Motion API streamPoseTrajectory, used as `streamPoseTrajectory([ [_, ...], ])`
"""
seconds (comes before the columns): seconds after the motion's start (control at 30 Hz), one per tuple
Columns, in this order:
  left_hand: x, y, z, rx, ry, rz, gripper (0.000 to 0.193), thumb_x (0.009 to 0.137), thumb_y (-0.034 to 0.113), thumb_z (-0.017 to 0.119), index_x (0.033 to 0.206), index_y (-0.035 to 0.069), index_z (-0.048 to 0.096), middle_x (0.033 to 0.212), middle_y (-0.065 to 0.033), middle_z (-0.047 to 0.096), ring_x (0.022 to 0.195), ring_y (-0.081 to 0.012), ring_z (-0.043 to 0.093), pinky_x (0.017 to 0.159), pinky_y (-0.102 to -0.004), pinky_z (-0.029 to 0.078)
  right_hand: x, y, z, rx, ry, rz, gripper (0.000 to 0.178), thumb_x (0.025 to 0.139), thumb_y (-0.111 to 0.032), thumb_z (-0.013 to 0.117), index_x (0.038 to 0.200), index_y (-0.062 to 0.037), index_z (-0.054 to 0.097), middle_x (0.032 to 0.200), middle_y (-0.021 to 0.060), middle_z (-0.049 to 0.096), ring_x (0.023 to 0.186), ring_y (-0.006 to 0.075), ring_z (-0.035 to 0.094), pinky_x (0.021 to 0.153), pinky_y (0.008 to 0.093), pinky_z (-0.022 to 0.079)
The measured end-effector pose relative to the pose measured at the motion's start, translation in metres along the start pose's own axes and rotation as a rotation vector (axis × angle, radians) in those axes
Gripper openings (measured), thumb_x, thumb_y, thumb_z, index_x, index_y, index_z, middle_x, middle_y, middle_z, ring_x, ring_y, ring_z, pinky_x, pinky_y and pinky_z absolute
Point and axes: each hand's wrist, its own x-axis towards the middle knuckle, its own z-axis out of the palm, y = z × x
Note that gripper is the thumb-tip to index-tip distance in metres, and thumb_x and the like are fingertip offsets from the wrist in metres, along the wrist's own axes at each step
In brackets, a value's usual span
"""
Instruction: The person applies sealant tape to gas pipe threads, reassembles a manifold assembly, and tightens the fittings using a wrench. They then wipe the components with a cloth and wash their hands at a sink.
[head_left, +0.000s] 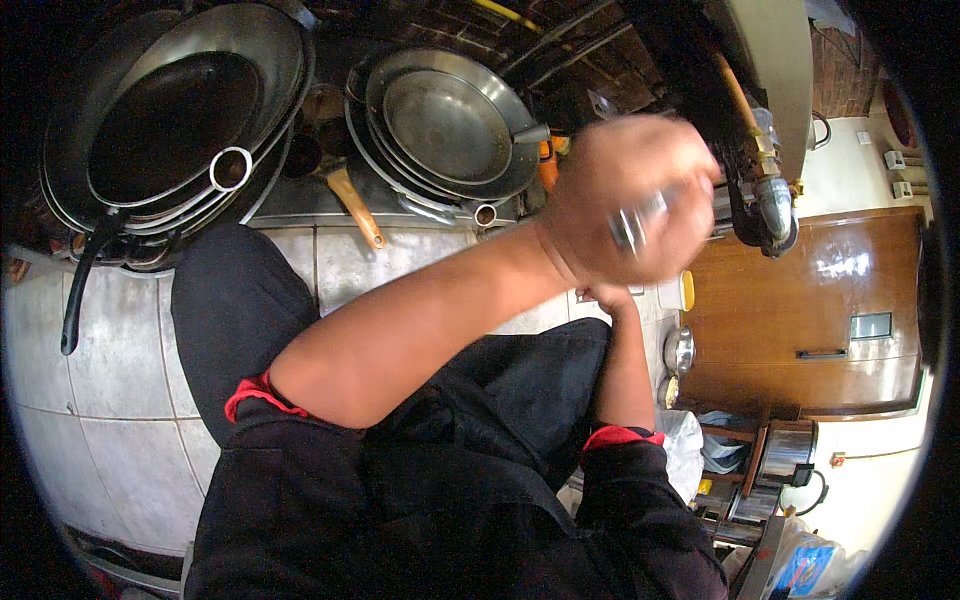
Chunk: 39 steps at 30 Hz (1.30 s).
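My left hand (635, 205) is raised across my body to the right, blurred by motion. Its fingers are curled closed, and a small shiny silver piece (638, 222) shows against them; what it belongs to I cannot make out. Lower down is my right hand (606, 296), mostly hidden behind my left hand and wrist, so its fingers and anything in them are unclear. Close to the left hand, on its left, stands a stack of metal pans (450, 120). An orange handle-like thing (547, 166) shows between that stack and my left wrist.
Large dark pans (180, 120) are stacked at the far left, a black handle (75, 290) jutting out. A wooden handle (355, 208) lies between the stacks. Pipework with a metal elbow (774, 205) hangs at upper right. Beyond are a wooden door (800, 310) and steel bowls (679, 350).
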Motion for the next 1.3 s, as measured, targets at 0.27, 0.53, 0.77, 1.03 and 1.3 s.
streamPoseTrajectory([
  [0.27,0.025,-0.02,-0.017,-0.53,-0.107,-0.639,0.023,0.089,0.013,0.048,0.084,-0.002,0.064,0.071,-0.0099,0.065,0.063,-0.0134,0.063,0.059,-0.0264,0.053,-0.017,-0.006,-0.004,0.168,0.002,0.048,0.026,0.093,-0.029,0.061,0.087,-0.0037,0.061,0.07,0.0047,0.061,0.055,0.013,0.056,0.049,0.0266,0.044],
  [0.53,0.055,-0.041,-0.026,-0.753,-0.306,-0.947,0.02,0.092,0.013,0.049,0.089,-0.001,0.062,0.076,-0.0097,0.065,0.062,-0.0159,0.061,0.059,-0.0272,0.049,-0.015,-0.007,-0.004,0.159,0.002,0.035,0.021,0.093,-0.024,0.059,0.087,-0.0035,0.062,0.072,0.0057,0.062,0.054,0.0146,0.057,0.048,0.0273,0.044],
  [0.77,0.039,-0.021,-0.012,-0.588,-0.143,-0.724,0.024,0.089,0.014,0.048,0.083,-0.003,0.064,0.068,-0.0111,0.064,0.06,-0.0144,0.062,0.057,-0.0277,0.053,-0.012,-0.014,-0.002,0.135,0.015,0.056,0.028,0.093,-0.03,0.061,0.088,-0.0022,0.062,0.071,0.0053,0.062,0.054,0.0129,0.056,0.048,0.0275,0.045],
  [1.03,0.021,-0.005,-0.005,-0.309,-0.135,-0.48,0.012,0.09,0.008,0.055,0.084,0.0,0.062,0.07,-0.0114,0.064,0.062,-0.0205,0.064,0.059,-0.0336,0.051,-0.017,-0.015,-0.004,0.082,0.002,0.014,0.027,0.094,-0.03,0.06,0.089,-0.0028,0.061,0.071,0.0059,0.062,0.057,0.0144,0.057,0.05,0.0281,0.046],
  [1.3,0.017,-0.002,-0.029,-0.293,-0.125,-0.513,0.021,0.092,0.015,0.051,0.092,-0.003,0.061,0.081,-0.0155,0.064,0.068,-0.0222,0.064,0.065,-0.0337,0.053,-0.017,-0.022,0.024,-0.167,-0.222,-0.112,0.035,0.088,-0.035,0.063,0.088,0.0002,0.064,0.074,0.0089,0.067,0.062,0.0178,0.063,0.061,0.0355,0.051],
])
